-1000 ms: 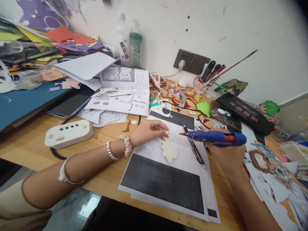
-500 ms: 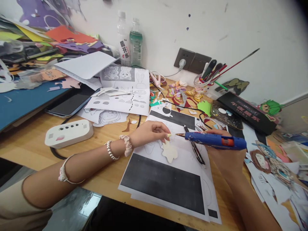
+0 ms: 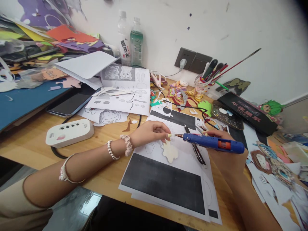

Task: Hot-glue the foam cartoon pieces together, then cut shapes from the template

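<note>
My left hand (image 3: 157, 132) is closed in a pinch at the upper edge of a cream cut-out shape (image 3: 170, 152), which hangs just over the printed sheets. What lies right between the fingertips is too small to make out clearly. My right hand (image 3: 226, 160) is wrapped round a blue glue gun (image 3: 207, 141) with a red window in its side. Its metal tip points left, a short gap from my left fingertips. A dark pen-like craft knife (image 3: 198, 154) lies on the paper under the glue gun.
Printed sheets (image 3: 163, 183) lie in front of me. To the left are a white power strip (image 3: 69, 132), a phone (image 3: 72, 101) and piled craft foam. Two bottles (image 3: 136, 43) stand by the wall. A pen holder (image 3: 203, 80) and a black box (image 3: 247, 112) are at the back right.
The glue gun has shifted slightly left, with its rear end tilting a little lower. My left hand and the cream cut-out stay almost still.
</note>
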The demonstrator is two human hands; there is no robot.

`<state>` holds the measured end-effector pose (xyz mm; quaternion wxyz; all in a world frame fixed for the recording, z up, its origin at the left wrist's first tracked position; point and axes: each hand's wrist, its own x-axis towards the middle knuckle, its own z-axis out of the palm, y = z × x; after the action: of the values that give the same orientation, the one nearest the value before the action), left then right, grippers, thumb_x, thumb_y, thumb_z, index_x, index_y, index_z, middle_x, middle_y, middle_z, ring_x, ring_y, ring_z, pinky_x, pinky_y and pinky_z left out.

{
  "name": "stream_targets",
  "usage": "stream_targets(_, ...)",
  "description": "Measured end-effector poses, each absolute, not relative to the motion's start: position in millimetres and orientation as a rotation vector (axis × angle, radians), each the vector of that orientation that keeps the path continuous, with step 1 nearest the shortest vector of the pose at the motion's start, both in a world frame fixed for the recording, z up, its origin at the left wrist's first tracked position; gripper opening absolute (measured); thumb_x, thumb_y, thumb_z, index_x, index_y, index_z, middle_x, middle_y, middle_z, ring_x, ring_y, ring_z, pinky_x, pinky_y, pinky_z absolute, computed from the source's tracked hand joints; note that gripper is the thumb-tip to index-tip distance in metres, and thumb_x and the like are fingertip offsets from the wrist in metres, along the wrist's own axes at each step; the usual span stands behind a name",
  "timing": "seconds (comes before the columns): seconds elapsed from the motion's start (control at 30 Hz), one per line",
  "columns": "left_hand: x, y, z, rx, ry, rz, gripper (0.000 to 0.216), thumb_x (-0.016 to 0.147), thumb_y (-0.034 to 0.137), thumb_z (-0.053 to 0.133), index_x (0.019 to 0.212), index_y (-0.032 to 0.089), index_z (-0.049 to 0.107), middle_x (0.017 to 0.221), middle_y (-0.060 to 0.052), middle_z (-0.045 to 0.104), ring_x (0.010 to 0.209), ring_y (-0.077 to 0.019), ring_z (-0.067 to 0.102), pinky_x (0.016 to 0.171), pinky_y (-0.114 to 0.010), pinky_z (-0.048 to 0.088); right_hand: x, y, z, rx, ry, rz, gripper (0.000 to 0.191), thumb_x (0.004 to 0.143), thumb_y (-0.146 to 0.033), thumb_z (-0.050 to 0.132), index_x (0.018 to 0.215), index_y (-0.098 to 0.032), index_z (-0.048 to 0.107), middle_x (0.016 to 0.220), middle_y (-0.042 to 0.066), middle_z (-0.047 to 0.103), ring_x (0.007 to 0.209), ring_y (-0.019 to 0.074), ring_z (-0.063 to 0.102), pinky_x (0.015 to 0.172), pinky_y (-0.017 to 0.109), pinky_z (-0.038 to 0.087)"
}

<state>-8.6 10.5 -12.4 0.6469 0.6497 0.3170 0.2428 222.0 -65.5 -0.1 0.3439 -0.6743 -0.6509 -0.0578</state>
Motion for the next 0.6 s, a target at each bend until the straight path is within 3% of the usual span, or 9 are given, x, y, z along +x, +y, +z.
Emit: stream_targets(0.6, -9.2, 9.6, -11.8, 1.465, 0.734, 0.555, 0.014, 0.073, 0.023, 0.058, 0.079, 0.011, 0.059, 0.075, -0.004, 0.064, 0.067, -0.0100, 0.060, 0.067, -0.024, 0.048, 225.8, -66.1, -1.9, -1.664, -1.753, -0.285, 0.018, 0.069, -0.026, 0.059, 0.085, -0.021, 0.062, 0.079, 0.001, 0.065, 0.070, 0.0182, 0.062, 0.062, 0.027, 0.046)
